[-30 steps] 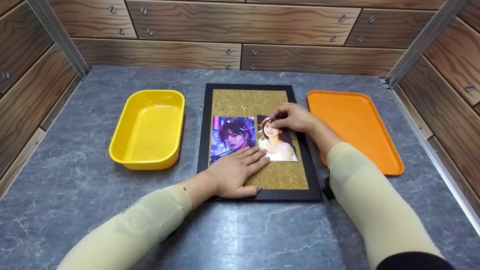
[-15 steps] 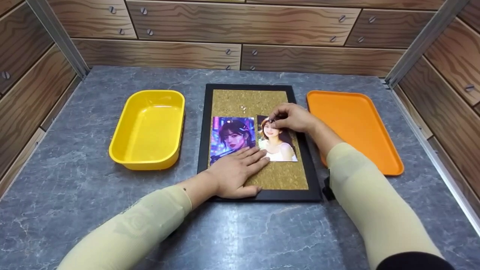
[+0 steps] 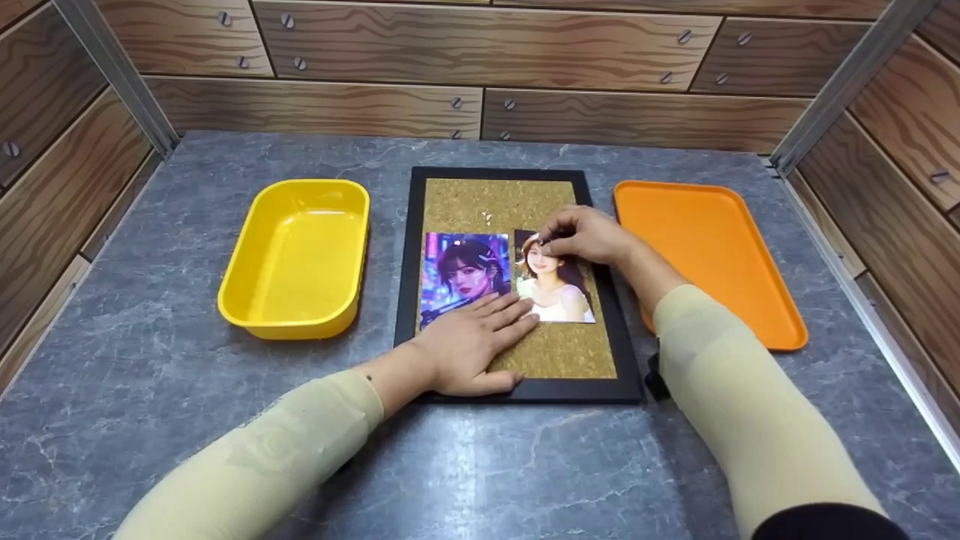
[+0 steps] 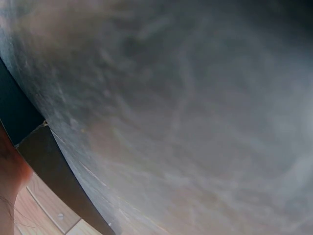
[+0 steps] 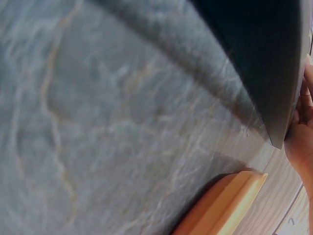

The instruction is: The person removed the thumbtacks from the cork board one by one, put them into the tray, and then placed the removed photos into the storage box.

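Note:
A black-framed cork board [image 3: 555,352] lies on the table with two photo prints side by side on it. My left hand [image 3: 469,349] rests flat, fingers straight, across the lower part of the purple-blue portrait photo [image 3: 465,266] and the lower left of the portrait photo with the white top [image 3: 559,296]. At that second photo's top edge, my right hand [image 3: 589,236] pinches a tiny pushpin between thumb and fingertips, mostly hidden by them. Several small clear pins [image 3: 487,217] lie on the cork above the photos. In the right wrist view, part of my right hand [image 5: 301,142] shows beside the frame.
Left of the board stands a deep yellow tub [image 3: 300,262]. A shallow orange tray [image 3: 712,255] lies to the right, close to my right forearm. Wood-patterned panels [image 3: 480,45] close off the back and sides of the grey marbled table [image 3: 465,480].
Both hands and the board stay in place. The dark speck between my right fingertips shows less than a second ago.

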